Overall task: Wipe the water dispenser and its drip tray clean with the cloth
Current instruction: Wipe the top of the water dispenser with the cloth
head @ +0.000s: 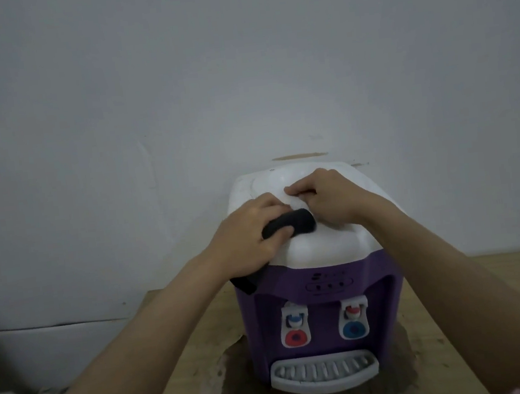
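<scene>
Plain grey wall (177,93) behind, wooden table (475,302) below w/ a dark wet-looking patch (233,379) around the base of the water dispenser (320,290). It stands upright near the wall, white top, purple body, two taps in front, grey drip tray (324,373) clipped at the bottom.

Left hand (249,233) sits on the white top, fingers curled round a dark cloth (290,223); one end of it hangs off by the purple shoulder. Right hand (329,196) is on the top too, fingers bent and pinching at something small near the centre (cannot tell what, prob. the cloth edge or a bit of the lid).

Judgement: step in hand is wiping the top. Best done by spreading the cloth flat, not bunched, pressing w/ the palm and working front to back in overlapping passes, other hand steadying the unit so it doesn't slide on the wet patch. Tray and taps look untouched, so do them last.
</scene>
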`<state>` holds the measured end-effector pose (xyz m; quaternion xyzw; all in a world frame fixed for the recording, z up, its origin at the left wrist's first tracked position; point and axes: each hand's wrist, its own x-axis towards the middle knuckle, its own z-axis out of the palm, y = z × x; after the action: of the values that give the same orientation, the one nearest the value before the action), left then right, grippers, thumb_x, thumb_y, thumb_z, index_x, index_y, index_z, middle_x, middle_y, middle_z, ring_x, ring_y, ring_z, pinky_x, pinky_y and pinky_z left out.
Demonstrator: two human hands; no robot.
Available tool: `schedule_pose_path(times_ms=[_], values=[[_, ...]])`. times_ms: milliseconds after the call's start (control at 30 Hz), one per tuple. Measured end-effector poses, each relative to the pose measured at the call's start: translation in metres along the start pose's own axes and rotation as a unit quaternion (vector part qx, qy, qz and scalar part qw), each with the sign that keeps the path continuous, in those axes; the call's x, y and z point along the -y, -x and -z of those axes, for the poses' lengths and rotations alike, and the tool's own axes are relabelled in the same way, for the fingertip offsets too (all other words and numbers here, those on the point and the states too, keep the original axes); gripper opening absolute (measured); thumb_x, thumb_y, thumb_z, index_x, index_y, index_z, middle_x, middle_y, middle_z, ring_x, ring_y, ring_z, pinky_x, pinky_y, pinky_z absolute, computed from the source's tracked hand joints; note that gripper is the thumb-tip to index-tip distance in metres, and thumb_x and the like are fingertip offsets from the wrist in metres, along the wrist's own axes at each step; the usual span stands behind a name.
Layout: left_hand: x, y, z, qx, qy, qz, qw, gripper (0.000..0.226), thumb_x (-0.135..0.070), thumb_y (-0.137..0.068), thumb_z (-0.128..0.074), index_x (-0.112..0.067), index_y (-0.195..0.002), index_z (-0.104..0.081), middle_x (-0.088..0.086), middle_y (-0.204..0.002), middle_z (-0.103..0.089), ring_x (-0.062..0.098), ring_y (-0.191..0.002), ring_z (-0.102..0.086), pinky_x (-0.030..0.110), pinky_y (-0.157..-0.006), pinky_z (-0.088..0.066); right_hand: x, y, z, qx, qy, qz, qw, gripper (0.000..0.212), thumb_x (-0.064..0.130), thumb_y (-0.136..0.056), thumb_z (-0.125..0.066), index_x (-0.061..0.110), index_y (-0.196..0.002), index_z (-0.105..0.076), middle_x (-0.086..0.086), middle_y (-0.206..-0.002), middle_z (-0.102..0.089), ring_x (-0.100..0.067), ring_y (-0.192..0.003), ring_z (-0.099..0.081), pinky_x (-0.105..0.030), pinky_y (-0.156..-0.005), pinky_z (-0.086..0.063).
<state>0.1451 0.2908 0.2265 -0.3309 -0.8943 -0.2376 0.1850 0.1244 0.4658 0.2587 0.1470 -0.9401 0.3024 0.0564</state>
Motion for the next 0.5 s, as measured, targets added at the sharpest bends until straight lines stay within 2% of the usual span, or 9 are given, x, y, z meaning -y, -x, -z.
schedule_pose_path(times_ms=[67,100,167,233,300,367,433,500], values=[[0.003,-0.002,0.002,0.005,-0.015,-0.001,1.000,0.038,-0.039,-0.086,-0.045,-0.019,-0.114,-0.062,-0.008,-0.110,-0.057,0.012,-0.098,-0.053,0.033,-0.083,-0.047,0.000,0.001,-0.001,-0.002,-0.006,-0.002,1.000,0.038,0.005,-0.095,-0.041,0.018,-0.127,-0.056,0.000,-0.135,-0.052,-0.015,-0.118,-0.051,-0.011,-0.087,-0.033],[0.008,-0.004,0.005,-0.004,-0.034,0.014,0.999,0.034,-0.038,-0.089,-0.046,-0.020,-0.114,-0.062,-0.008,-0.109,-0.057,0.012,-0.098,-0.053,0.035,-0.083,-0.046,0.000,0.002,-0.001,-0.005,-0.011,-0.003,1.000,0.037,0.006,-0.096,-0.041,0.020,-0.127,-0.056,0.001,-0.134,-0.053,-0.015,-0.109,-0.055,-0.010,-0.083,-0.037],[0.020,-0.007,0.009,-0.037,-0.079,0.062,0.994,0.027,-0.034,-0.092,-0.048,-0.020,-0.111,-0.062,-0.008,-0.108,-0.056,0.014,-0.098,-0.051,0.034,-0.081,-0.045,-0.002,0.002,-0.003,-0.011,-0.022,-0.002,1.000,0.036,0.009,-0.097,-0.040,0.022,-0.127,-0.056,0.001,-0.131,-0.054,-0.012,-0.087,-0.059,-0.010,-0.065,-0.042],[0.026,-0.008,0.006,-0.066,-0.104,0.090,0.988,0.025,-0.033,-0.092,-0.048,-0.019,-0.108,-0.062,-0.008,-0.107,-0.056,0.015,-0.098,-0.050,0.032,-0.077,-0.044,-0.005,0.001,-0.004,-0.014,-0.025,-0.001,1.000,0.036,0.011,-0.097,-0.039,0.023,-0.127,-0.056,0.002,-0.131,-0.054,-0.010,-0.081,-0.057,-0.009,-0.060,-0.041],[0.021,-0.005,0.002,-0.066,-0.128,0.064,0.987,0.032,-0.039,-0.090,-0.044,-0.019,-0.108,-0.062,-0.009,-0.107,-0.057,0.013,-0.096,-0.048,0.032,-0.074,-0.045,-0.006,0.000,-0.004,-0.013,-0.022,0.000,1.000,0.036,0.011,-0.097,-0.039,0.024,-0.127,-0.056,0.003,-0.131,-0.053,-0.007,-0.081,-0.056,-0.008,-0.059,-0.040],[0.012,0.003,-0.001,-0.061,-0.128,0.003,0.990,0.046,-0.048,-0.084,-0.035,-0.022,-0.111,-0.061,-0.011,-0.108,-0.059,0.010,-0.093,-0.048,0.030,-0.070,-0.046,-0.007,0.001,-0.004,-0.011,-0.013,0.007,1.000,0.037,0.010,-0.097,-0.039,0.023,-0.127,-0.055,0.003,-0.133,-0.053,-0.007,-0.089,-0.058,-0.007,-0.066,-0.039],[0.007,0.011,-0.001,-0.045,-0.119,-0.066,0.990,0.048,-0.048,-0.083,-0.035,-0.021,-0.113,-0.061,-0.010,-0.109,-0.061,0.012,-0.092,-0.051,0.029,-0.067,-0.047,-0.006,0.004,-0.005,-0.008,0.002,0.015,1.000,0.037,0.009,-0.097,-0.038,0.020,-0.129,-0.054,0.002,-0.135,-0.052,-0.013,-0.111,-0.054,-0.011,-0.082,-0.035],[0.011,0.013,0.005,-0.030,-0.131,-0.079,0.988,0.046,-0.047,-0.086,-0.037,-0.020,-0.115,-0.061,-0.008,-0.110,-0.061,0.013,-0.094,-0.052,0.032,-0.068,-0.050,-0.005,0.007,-0.007,-0.017,0.022,0.025,0.999,0.037,0.007,-0.097,-0.036,0.015,-0.129,-0.054,-0.002,-0.135,-0.052,-0.018,-0.121,-0.048,-0.017,-0.095,-0.032]])
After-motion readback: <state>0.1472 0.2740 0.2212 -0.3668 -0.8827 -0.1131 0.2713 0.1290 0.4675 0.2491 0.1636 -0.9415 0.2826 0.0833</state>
